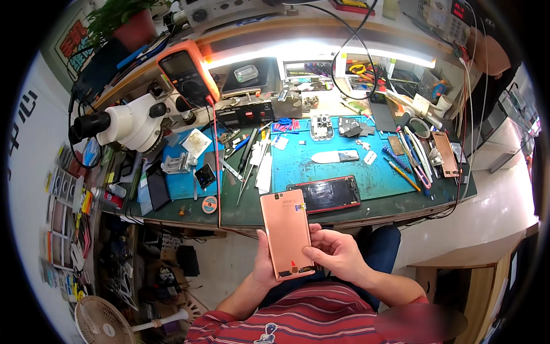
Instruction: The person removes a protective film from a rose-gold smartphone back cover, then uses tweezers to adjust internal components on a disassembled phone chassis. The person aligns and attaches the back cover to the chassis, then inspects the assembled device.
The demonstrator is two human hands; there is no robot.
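A pink phone panel (285,226), with small flex parts at both ends, is held upright over my lap, below the bench edge. My left hand (265,266) is closed on its left side. My right hand (338,258) grips its right side, thumb lying on the panel's face and fingers curled. Just beyond the panel, a red-framed dark phone (328,194) lies on the blue mat (289,163). A white tool or strip (334,156) lies farther back on that mat.
A white microscope (120,120) and orange multimeter (186,74) stand back left. Screwdrivers and tweezers (409,155) crowd the mat's right; small phone parts (349,126) lie behind. A fan (103,324) is at lower left. A cable loop hangs over the bench.
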